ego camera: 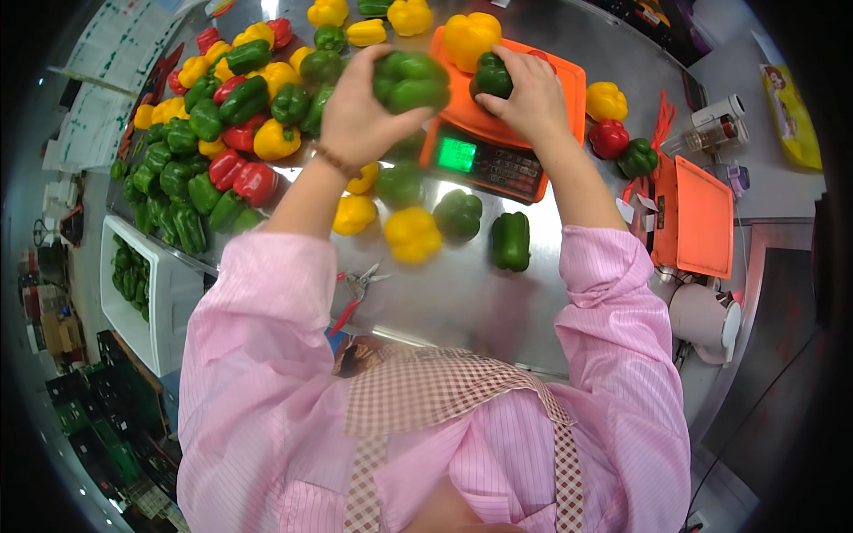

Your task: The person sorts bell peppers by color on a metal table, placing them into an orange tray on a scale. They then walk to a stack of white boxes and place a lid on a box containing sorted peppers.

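Observation:
My left hand (363, 116) holds a green bell pepper (411, 81), somewhat blurred, just left of an orange digital scale (570, 86). Over the scale's pan, my right hand (533, 96) grips a darker green bell pepper (494, 76). A large yellow bell pepper (472, 40) rests on the pan beside it, and a bit of red shows behind my right fingers. The scale's display is lit green. Nearer to me on the metal table (453, 300) lie a yellow pepper (412, 235), a green pepper (458, 215) and another green one (511, 241).
A heap of green, red and yellow peppers (176, 180) covers the table's left. Red-handled pruning shears (356, 293) lie near the front edge. Right of the scale are a red pepper (608, 138), others, and a second orange scale (705, 216). A white foam box (156, 300) stands lower left.

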A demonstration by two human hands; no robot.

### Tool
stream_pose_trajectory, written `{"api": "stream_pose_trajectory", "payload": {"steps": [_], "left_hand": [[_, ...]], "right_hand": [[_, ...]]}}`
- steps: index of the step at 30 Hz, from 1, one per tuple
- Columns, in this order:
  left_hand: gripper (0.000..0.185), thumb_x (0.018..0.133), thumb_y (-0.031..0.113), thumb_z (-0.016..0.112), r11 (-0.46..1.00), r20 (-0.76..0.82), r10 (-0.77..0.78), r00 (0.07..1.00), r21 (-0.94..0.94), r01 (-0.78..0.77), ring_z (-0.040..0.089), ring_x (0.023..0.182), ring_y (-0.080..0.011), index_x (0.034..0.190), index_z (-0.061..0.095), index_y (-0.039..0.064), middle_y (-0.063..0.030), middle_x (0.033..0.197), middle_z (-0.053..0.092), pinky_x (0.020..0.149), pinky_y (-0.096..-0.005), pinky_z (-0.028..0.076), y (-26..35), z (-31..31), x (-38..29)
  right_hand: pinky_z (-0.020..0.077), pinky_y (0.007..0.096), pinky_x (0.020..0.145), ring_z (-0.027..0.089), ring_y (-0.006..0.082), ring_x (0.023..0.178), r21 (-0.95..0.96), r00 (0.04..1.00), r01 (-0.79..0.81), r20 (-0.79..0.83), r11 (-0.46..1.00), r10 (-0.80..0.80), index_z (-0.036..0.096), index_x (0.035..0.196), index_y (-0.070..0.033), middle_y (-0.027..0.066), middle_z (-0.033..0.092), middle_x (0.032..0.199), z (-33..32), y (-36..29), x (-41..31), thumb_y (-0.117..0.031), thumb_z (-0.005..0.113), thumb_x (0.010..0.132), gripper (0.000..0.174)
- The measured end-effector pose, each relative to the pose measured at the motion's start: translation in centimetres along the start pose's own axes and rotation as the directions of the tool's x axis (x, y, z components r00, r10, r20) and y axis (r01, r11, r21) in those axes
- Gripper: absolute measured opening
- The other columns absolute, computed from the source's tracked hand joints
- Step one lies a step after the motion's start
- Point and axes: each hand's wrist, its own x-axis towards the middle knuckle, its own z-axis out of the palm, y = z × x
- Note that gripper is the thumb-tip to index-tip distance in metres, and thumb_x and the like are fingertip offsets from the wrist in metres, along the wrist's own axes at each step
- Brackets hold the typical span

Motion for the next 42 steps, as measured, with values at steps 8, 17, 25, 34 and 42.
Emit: {"api": "stream_pose_trajectory", "payload": {"steps": [8, 17, 25, 34, 42], "left_hand": [[0.081, 0.072, 0.037, 0.084, 0.994, 0.253, 0.0, 0.968, 0.11, -0.029, 0.058, 0.121, -0.0314, 0.137, 0.05, 0.004, -0.017, 0.131, 0.059, 0.102, -0.0407, 0.048, 0.9, 9.5, 4.7], [0.084, 0.079, 0.05, 0.078, 0.998, 0.124, -0.006, 0.992, -0.056, 0.013, 0.054, 0.126, -0.0352, 0.14, 0.048, 0.0, -0.0214, 0.137, 0.053, 0.106, -0.0442, 0.044, -1.7, 7.8, 6.4], [0.072, 0.087, 0.045, 0.075, 0.991, 0.122, -0.086, 0.989, -0.09, 0.098, 0.057, 0.123, -0.027, 0.141, 0.05, 0.003, -0.0145, 0.137, 0.058, 0.103, -0.0408, 0.046, -2.8, 6.2, 6.6], [0.09, 0.069, 0.048, 0.084, 0.998, 0.261, -0.062, 0.963, 0.04, 0.054, 0.056, 0.124, -0.0364, 0.139, 0.048, 0.003, -0.0239, 0.132, 0.057, 0.105, -0.042, 0.046, 0.2, 10.6, 4.7], [0.085, 0.069, 0.025, 0.091, 0.982, 0.015, -0.119, 0.993, -0.148, 0.119, 0.062, 0.112, -0.0201, 0.138, 0.047, 0.003, -0.013, 0.123, 0.063, 0.095, -0.0334, 0.053, -2.1, 2.4, 1.8]], "right_hand": [[0.047, 0.0391, 0.1, 0.06, 0.0292, 0.115, 0.372, 0.885, -0.276, -0.26, 0.886, 0.385, 0.056, 0.136, -0.009, 0.0133, 0.062, 0.124, -7.9, 3.0, -9.5, -0.024, 0.088, 0.07, 0.074], [0.0514, 0.0352, 0.099, 0.059, 0.0233, 0.119, 0.47, 0.777, -0.524, -0.078, 0.71, 0.625, 0.045, 0.145, -0.003, 0.0139, 0.058, 0.131, -9.8, 8.2, -21.5, -0.005, 0.082, 0.079, 0.076], [0.0496, 0.0338, 0.097, 0.062, 0.02, 0.111, 0.55, 0.757, -0.552, 0.014, 0.627, 0.653, 0.052, 0.14, -0.004, 0.0097, 0.06, 0.126, -8.5, 6.3, -21.1, -0.012, 0.086, 0.073, 0.075], [0.0495, 0.0336, 0.097, 0.063, 0.021, 0.111, 0.588, 0.826, -0.486, 0.067, 0.646, 0.56, 0.053, 0.139, -0.004, 0.0106, 0.062, 0.123, -6.9, 2.2, -17.7, -0.014, 0.087, 0.072, 0.075], [0.047, 0.0382, 0.099, 0.06, 0.0285, 0.115, 0.497, 0.947, -0.199, -0.123, 0.845, 0.296, 0.057, 0.133, -0.005, 0.0133, 0.063, 0.122, -4.6, -0.4, -9.6, -0.022, 0.087, 0.071, 0.071]]}}
